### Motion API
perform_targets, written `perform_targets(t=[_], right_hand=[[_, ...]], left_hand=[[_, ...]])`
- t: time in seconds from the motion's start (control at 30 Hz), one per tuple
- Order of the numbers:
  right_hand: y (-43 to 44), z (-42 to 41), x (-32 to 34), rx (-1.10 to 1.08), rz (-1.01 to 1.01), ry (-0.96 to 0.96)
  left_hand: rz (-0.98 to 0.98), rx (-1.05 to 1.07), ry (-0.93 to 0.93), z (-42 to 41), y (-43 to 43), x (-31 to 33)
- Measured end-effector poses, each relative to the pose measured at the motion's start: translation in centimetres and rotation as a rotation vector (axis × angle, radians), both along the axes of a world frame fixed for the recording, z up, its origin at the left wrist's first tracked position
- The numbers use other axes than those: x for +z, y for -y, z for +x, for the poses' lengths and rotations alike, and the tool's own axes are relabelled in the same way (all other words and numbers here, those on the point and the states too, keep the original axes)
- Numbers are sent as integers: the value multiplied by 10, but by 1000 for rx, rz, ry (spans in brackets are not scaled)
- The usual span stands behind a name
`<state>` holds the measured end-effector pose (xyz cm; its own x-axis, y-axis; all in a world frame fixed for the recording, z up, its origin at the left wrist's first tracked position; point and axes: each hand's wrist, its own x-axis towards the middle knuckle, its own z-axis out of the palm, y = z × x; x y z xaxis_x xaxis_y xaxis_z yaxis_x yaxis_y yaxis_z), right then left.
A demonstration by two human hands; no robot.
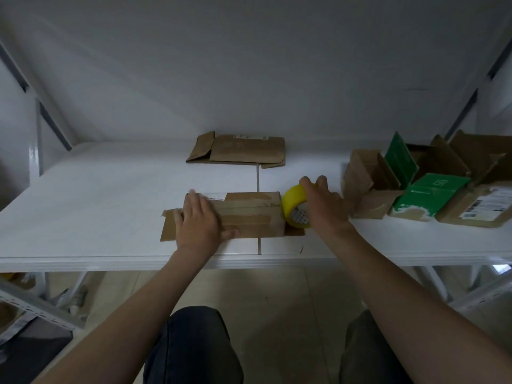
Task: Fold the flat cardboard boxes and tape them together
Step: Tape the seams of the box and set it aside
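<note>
The left hand (198,225) lies flat and open on the low brown cardboard box (249,214) at the white surface's (110,203) front. The right hand (325,206) curls round the one yellow tape roll (295,207) at the box's right end. If the box slides, the tape may wrinkle. Right of the box stand at least three folded brown and green boxes (363,187); beyond it lies one flat brown cardboard carton (241,149).

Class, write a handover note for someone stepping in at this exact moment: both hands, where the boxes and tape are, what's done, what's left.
Left hand: flat, pressing down on the near box.
Right hand: grip round the yellow tape roll at that box's right end.
Far side of the table: one flat box, not yet folded.
Right: assembled boxes, some flaps open.
Done: near box folded, tape strips along its top.
Left: finish this taping, then fold and tape the flat box.
</note>
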<state>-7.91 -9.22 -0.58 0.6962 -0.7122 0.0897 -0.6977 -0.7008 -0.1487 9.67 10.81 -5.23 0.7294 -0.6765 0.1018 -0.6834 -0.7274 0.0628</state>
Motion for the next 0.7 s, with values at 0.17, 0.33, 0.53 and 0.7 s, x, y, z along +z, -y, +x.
perform_targets(t=[0.17, 0.33, 0.53, 0.7], right_hand=[[-1, 0, 2, 18, 1, -1], [1, 0, 1, 38, -1, -1], [3, -2, 6, 63, -12, 8], [1, -7, 22, 92, -33, 12]], left_hand=[[145, 34, -38, -9, 10, 1], [160, -218, -52, -31, 43, 3], [112, -314, -83, -70, 89, 9], [-8, -323, -60, -67, 99, 7]])
